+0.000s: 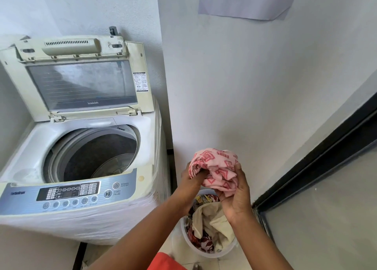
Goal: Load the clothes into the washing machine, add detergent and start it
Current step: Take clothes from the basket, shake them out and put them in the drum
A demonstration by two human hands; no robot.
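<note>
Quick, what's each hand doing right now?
Left hand: closed, gripping the pink patterned cloth.
Right hand: closed, gripping the same cloth.

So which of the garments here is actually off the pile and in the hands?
The pink cloth with red zigzag print, bunched between both hands above the white laundry basket; the cream garment and floral pieces remain inside it.
</note>
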